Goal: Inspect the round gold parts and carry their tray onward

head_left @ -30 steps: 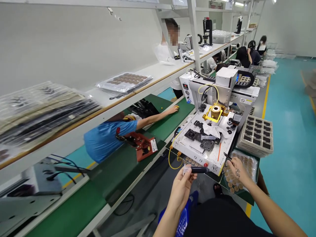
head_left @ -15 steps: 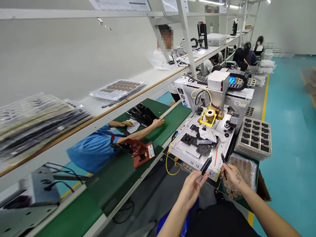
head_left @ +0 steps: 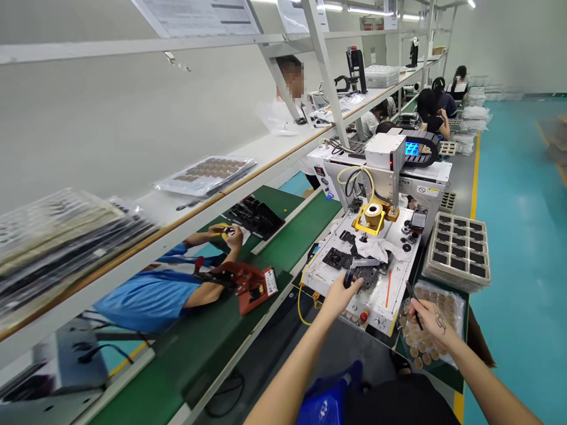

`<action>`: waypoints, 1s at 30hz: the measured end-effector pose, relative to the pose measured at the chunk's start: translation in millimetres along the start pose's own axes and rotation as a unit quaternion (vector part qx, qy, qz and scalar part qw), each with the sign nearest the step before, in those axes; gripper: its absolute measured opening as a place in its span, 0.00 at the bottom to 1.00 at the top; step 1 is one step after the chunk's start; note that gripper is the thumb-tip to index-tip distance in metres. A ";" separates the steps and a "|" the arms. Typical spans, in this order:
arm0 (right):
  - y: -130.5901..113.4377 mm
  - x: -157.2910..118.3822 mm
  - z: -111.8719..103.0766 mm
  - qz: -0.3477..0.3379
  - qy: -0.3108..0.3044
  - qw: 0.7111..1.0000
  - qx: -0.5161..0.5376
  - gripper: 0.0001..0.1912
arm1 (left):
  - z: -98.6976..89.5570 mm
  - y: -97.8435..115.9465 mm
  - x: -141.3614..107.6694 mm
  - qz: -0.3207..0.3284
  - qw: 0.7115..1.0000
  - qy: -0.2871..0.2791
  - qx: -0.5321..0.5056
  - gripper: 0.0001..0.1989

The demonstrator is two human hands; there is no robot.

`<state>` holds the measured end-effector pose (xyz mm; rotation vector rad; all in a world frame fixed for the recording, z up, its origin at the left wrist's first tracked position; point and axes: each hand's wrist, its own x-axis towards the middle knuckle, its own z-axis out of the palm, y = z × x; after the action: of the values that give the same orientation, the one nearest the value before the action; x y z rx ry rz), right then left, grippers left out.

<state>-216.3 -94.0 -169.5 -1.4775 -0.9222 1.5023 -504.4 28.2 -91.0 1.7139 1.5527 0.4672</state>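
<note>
My left hand (head_left: pixel 340 295) is over the front left of the white machine bed (head_left: pixel 376 301), its fingers closed on a small dark part (head_left: pixel 349 278). My right hand (head_left: pixel 427 319) grips dark tweezers (head_left: pixel 414 304) above the bagged round brown pieces (head_left: pixel 429 348), to the right of the bed. Black fixture plates (head_left: pixel 337 258), a clear tube (head_left: pixel 365 262), a white cloth (head_left: pixel 385 248) and an orange stick (head_left: pixel 388 288) lie on the bed. Behind them hangs the machine's yellow bracket (head_left: pixel 371 218).
Stacked trays of black parts (head_left: pixel 458 251) stand right of the machine. A red clamp fixture (head_left: pixel 254 286) rests beside the green belt (head_left: pixel 283 248) at left. A person in a blue shirt (head_left: pixel 146 298) works there with both hands. A shelf (head_left: pixel 239 174) runs overhead.
My left hand has moved forward and left over the bed, and my right hand slightly right. A red knob now shows at the bed's front. The co-worker's hands have come together.
</note>
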 end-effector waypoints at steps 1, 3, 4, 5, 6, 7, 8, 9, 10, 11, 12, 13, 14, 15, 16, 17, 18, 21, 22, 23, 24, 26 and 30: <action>0.7 -0.2 -0.7 0.002 0.003 1.000 0.001 0.30 | -4.1 1.4 13.9 0.026 0.994 0.011 0.104 0.16; 1.7 -1.6 -1.2 0.008 0.011 1.000 0.007 0.31 | -9.1 7.3 39.6 0.075 0.972 0.010 0.223 0.14; 1.8 -2.7 -1.4 0.011 0.016 1.000 0.008 0.31 | -9.6 11.4 51.5 0.094 0.964 -0.001 0.247 0.19; 1.7 -4.1 -1.7 0.015 0.019 1.000 0.008 0.31 | -9.0 15.8 62.6 0.113 0.959 -0.013 0.260 0.26; 1.5 -5.7 -2.3 0.019 0.021 1.000 0.006 0.31 | -7.4 20.3 73.0 0.131 0.951 -0.026 0.277 0.32; 1.5 -7.5 -3.4 0.022 0.023 0.999 0.002 0.32 | -5.2 24.3 82.4 0.146 0.943 -0.039 0.295 0.35; 1.6 -9.6 -4.9 0.025 0.024 0.999 -0.003 0.32 | -2.7 27.6 90.5 0.158 0.936 -0.051 0.310 0.36; 2.0 -11.8 -7.0 0.027 0.027 0.999 -0.007 0.33 | -0.2 29.9 97.1 0.169 0.929 -0.062 0.324 0.35; 2.8 -14.3 -9.4 0.029 0.031 0.999 -0.011 0.33 | 2.1 31.0 102.1 0.177 0.922 -0.074 0.336 0.31; 4.0 -16.9 -12.2 0.033 0.036 0.999 -0.015 0.33 | 4.2 31.0 105.5 0.183 0.916 -0.085 0.347 0.27; 5.3 -19.6 -14.9 0.039 0.041 0.998 -0.017 0.33 | 6.1 30.0 107.4 0.187 0.910 -0.096 0.357 0.22; 6.6 -22.4 -17.5 0.046 0.045 0.998 -0.019 0.32 | 7.7 28.3 108.1 0.190 0.904 -0.106 0.367 0.18; 7.6 -25.0 -19.6 0.053 0.048 0.997 -0.018 0.32 | 9.2 26.3 107.9 0.191 0.899 -0.114 0.376 0.15; 8.2 -27.5 -21.2 0.057 0.050 0.997 -0.016 0.32 | 10.6 24.4 107.1 0.192 0.895 -0.120 0.385 0.13; 8.0 -29.8 -22.1 0.059 0.051 0.997 -0.014 0.32 | 11.9 22.9 106.1 0.191 0.891 -0.124 0.393 0.12; 7.0 -31.6 -22.3 0.058 0.050 0.997 -0.012 0.32 | 13.0 21.9 105.0 0.191 0.888 -0.127 0.399 0.12; 5.1 -33.0 -21.8 0.056 0.048 0.997 -0.010 0.32 | 13.8 21.6 103.7 0.191 0.886 -0.129 0.404 0.11; -4.5 -34.4 -17.7 0.049 0.041 0.998 -0.018 0.32 | 15.0 23.4 97.7 0.189 0.885 -0.128 0.406 0.10; -8.4 -34.0 -15.8 0.046 0.039 0.998 -0.022 0.32 | 15.0 24.3 94.5 0.189 0.886 -0.128 0.404 0.10; -12.1 -33.2 -13.7 0.042 0.037 0.998 -0.026 0.32 | 14.7 25.2 90.6 0.189 0.888 -0.128 0.400 0.10; -15.6 -32.2 -11.6 0.036 0.035 0.998 -0.029 0.33 | 14.3 25.9 86.0 0.188 0.890 -0.129 0.396 0.09; -21.9 -30.0 -7.3 0.024 0.029 0.999 -0.038 0.34 | 13.4 26.8 75.0 0.184 0.895 -0.130 0.385 0.10; -32.1 -27.6 -0.2 -0.011 0.010 0.997 -0.073 0.32 | 11.4 30.5 49.8 0.172 0.907 -0.125 0.363 0.17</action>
<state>-214.8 -106.5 -129.1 -1.5778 -1.0513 1.4268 -466.0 73.5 -86.8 2.5192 1.3103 -0.2112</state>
